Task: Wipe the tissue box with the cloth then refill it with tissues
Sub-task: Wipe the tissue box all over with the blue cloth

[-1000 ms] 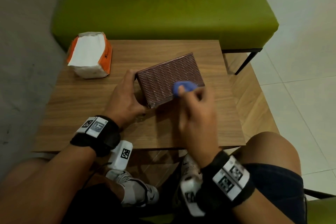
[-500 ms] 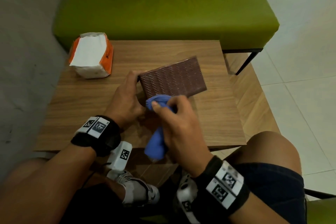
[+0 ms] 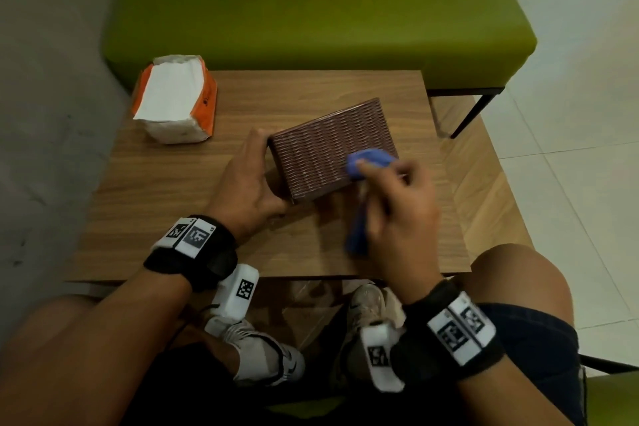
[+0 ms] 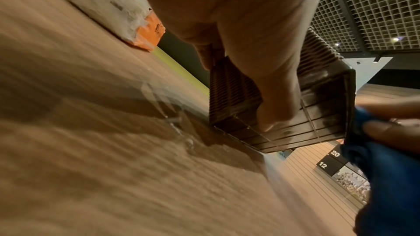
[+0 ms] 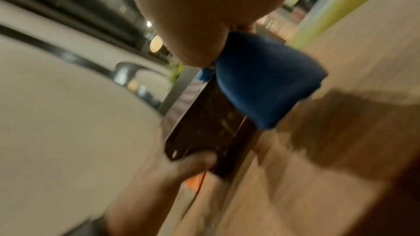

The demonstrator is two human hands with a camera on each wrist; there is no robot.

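A dark brown woven tissue box (image 3: 328,145) lies tilted on the wooden table (image 3: 179,204). My left hand (image 3: 249,183) grips its near left corner, thumb on the front face (image 4: 270,114) and fingers on the left side. My right hand (image 3: 397,197) pinches a blue cloth (image 3: 370,161) and presses it on the box's top near the right edge. The cloth's tail (image 3: 356,235) hangs down under my palm. The right wrist view is blurred and shows the cloth (image 5: 265,78) against the box (image 5: 204,128). An orange pack of white tissues (image 3: 176,104) sits at the table's far left corner.
A green upholstered bench (image 3: 311,3) stands right behind the table. A grey wall (image 3: 45,79) runs along the left. Tiled floor (image 3: 570,149) lies to the right. My knees and shoes sit under the table's near edge.
My right hand swept the cloth from the box's near left corner back across the top to its right side. The left hand kept its grip and the box tilted slightly.
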